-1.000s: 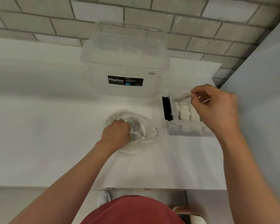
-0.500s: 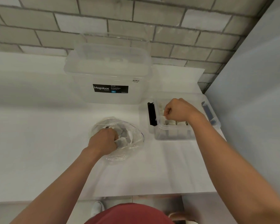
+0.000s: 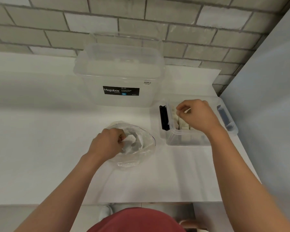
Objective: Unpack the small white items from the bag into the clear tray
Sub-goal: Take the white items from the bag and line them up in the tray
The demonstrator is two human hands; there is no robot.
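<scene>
A clear plastic bag (image 3: 141,154) lies crumpled on the white counter, holding small white items. My left hand (image 3: 107,143) reaches into its mouth and pinches one white item (image 3: 129,141). To the right stands the clear tray (image 3: 187,139), a small lidless box with a black clip on its left side and a row of white items (image 3: 182,126) inside. My right hand (image 3: 197,114) hovers over the tray with its fingers curled, pinching a small white item (image 3: 187,111) above the row.
A large clear Megabox tub (image 3: 120,76) stands against the tiled wall behind the bag. A grey panel (image 3: 266,97) closes off the right side. The counter's front edge (image 3: 141,202) runs just above my red shirt.
My right hand came down from above the tray into it, still pinching a white item. My left hand stayed in the bag and has drawn a white item toward its mouth.
</scene>
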